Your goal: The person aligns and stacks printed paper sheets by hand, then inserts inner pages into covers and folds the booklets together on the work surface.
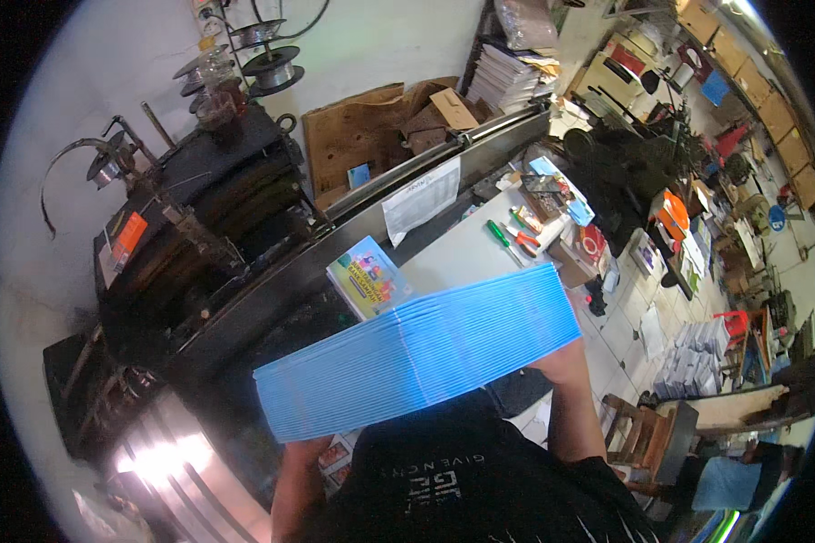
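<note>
A thick stack of blue booklets (pixel 426 348) spans the space in front of my chest, tilted so that its right end is higher. My right hand (pixel 561 360) grips that end, its fingers partly hidden behind the stack. At the lower left corner, my left hand (pixel 308 449) is closed on the stack from below, and most of it is covered. Just beyond the stack lie more booklets with a colourful illustrated cover (pixel 369 274), on the edge of a pale worktop (pixel 448 262).
A dark machine (pixel 199 199) with wire spools (pixel 273 71) stands at the left. Green-handled (pixel 498 233) and orange-handled tools (pixel 525 237) lie on the worktop. A cardboard box (pixel 358 136) sits behind the metal rail. White paper stacks (pixel 695 360) and a wooden chair (pixel 643 434) are at the right.
</note>
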Available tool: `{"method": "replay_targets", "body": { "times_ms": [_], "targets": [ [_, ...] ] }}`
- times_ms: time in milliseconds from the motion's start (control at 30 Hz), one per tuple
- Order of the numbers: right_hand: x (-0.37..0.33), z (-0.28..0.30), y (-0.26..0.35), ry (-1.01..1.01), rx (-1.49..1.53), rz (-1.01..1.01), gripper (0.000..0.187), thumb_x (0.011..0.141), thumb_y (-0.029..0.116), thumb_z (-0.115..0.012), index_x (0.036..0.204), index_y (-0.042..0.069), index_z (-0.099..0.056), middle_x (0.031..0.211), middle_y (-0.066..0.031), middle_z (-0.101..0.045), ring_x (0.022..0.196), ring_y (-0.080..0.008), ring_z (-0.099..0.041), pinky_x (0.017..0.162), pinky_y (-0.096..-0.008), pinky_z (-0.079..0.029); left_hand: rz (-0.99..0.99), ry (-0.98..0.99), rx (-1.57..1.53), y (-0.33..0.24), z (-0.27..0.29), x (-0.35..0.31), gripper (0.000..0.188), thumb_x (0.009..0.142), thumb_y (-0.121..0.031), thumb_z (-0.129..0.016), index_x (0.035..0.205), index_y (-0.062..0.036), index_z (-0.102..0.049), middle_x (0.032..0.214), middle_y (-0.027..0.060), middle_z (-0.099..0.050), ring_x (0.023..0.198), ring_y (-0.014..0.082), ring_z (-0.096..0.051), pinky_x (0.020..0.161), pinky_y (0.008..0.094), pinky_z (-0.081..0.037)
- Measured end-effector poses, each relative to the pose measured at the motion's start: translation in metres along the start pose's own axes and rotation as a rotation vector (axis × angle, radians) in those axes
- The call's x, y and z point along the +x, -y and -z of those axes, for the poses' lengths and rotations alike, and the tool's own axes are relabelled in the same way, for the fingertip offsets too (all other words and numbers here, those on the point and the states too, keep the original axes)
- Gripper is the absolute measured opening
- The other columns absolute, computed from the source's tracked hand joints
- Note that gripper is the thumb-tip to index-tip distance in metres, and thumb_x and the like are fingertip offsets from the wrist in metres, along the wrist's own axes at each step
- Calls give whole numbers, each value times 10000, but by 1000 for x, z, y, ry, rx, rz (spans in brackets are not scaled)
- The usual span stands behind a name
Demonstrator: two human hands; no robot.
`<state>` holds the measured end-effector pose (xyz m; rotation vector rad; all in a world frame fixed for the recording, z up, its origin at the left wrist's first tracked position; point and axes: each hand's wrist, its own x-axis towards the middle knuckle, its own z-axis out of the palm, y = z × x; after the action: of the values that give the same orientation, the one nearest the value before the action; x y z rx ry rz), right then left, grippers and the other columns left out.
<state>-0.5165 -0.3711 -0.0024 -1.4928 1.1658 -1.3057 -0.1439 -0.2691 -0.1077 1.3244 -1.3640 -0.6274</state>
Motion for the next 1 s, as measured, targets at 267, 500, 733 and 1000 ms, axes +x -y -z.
{"method": "replay_targets", "body": {
  "times_ms": [267,500,733,1000],
  "targets": [
    [51,24,-17,173,-245,197,958,549,278,-981,1299,-13,-460,1200,-114,-618,1118,-202,-598,956,-372,-479,142,85,372,-31,-25,7,500,754,-192,-839,1186,-34,-646,1112,137,-675,1016,287,-645,922,425,-501],
    [125,126,-101,299,65,-419,853,683,269,-893,1361,-28,-469,1199,-89,-635,1086,-208,-604,959,-357,-472,535,338,168,-119,-141,74,621,868,-344,-725,1307,38,-509,1301,253,-533,1147,403,-571,999,449,-451],
    [185,161,-296,705,66,-965,846,741,304,-842,1406,-24,-437,1253,-115,-621,1173,-233,-564,1041,-379,-428,939,392,180,-77,-268,97,653,959,-272,-605,1445,49,-308,1374,279,-452,1268,399,-482,1108,451,-343],
    [262,176,-392,788,294,-962,915,782,190,-832,1486,-37,-293,1324,-154,-576,1218,-245,-548,1065,-372,-415,1200,-249,-69,-37,-393,123,499,994,-131,-540,1423,51,-361,1305,174,-547,1193,270,-521,1053,398,-382]
  ]
}}
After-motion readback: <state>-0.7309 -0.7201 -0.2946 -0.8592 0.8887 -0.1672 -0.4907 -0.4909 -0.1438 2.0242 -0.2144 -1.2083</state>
